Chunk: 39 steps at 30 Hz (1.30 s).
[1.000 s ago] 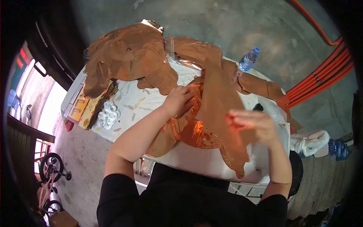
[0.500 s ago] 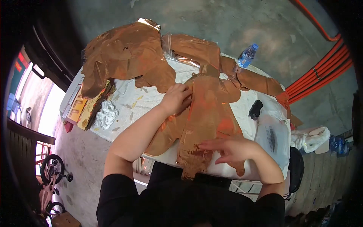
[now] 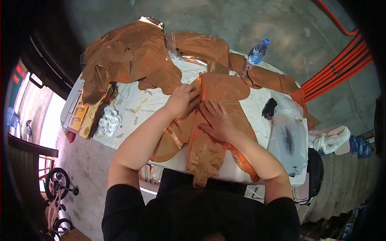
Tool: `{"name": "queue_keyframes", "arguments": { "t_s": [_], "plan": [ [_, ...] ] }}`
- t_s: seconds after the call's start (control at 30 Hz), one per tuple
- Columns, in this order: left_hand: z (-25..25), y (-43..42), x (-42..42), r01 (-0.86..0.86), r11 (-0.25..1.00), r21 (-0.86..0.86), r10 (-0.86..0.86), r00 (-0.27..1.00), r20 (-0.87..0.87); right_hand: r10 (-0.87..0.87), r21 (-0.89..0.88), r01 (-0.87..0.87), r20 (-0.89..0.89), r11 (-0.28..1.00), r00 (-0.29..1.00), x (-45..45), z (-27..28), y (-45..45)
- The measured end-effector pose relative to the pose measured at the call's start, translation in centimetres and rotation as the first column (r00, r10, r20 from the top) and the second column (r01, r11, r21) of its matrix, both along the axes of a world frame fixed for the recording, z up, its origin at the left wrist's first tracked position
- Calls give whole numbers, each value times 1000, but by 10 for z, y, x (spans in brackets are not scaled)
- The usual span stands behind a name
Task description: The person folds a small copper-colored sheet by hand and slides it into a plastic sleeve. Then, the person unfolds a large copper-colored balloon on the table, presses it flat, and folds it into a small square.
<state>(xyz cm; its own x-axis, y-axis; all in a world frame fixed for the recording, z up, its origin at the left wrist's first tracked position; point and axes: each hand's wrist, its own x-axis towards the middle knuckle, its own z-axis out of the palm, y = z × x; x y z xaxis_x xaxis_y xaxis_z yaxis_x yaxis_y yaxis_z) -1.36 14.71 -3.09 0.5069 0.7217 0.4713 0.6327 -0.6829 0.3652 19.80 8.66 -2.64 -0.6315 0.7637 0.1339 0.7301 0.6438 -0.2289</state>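
A flat, shiny copper-brown foil balloon [image 3: 225, 86] lies on the white-covered table in front of me, its lower tip hanging over the near edge. My left hand [image 3: 181, 101] has its fingers curled closed on the balloon's left edge. Beside it, my right hand [image 3: 218, 121] rests flat on the foil with fingers spread. More copper foil of the same kind lies around it: a large crumpled piece [image 3: 124, 56] at the far left, another foil piece [image 3: 205, 46] at the back, and a narrower one [image 3: 273, 81] at the right.
A water bottle [image 3: 258, 52] stands at the back right edge. A black item [image 3: 269, 108] and a clear plastic bag [image 3: 285, 140] lie on the right. White string [image 3: 109, 121] and a patterned gold box [image 3: 95, 114] sit at the left. Orange pipes [image 3: 337, 72] run beyond the table.
My right hand has come up and left from above the balloon's lower end and now lies flat beside the left hand. My left hand stays at the foil edge. The upper foil section now lies broader.
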Motion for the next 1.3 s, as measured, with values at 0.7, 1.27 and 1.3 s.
{"name": "queue_keyframes", "arguments": {
  "t_s": [0.7, 1.27, 1.3],
  "plan": [
    [31, -113, -73, -47, 972, -230, 3, 982, -187, 23, 73, -24, 24, 997, 999, -6, -7, -7],
    [54, -92, -71, 61, 970, -235, -70, 997, -27, -7, 118, 9, -19, 993, 1000, -13, -16, -8],
    [58, -86, -65, 62, 972, -228, -70, 997, -29, -7, 126, 10, -20, 992, 1000, -13, -14, -8]
  ]
}}
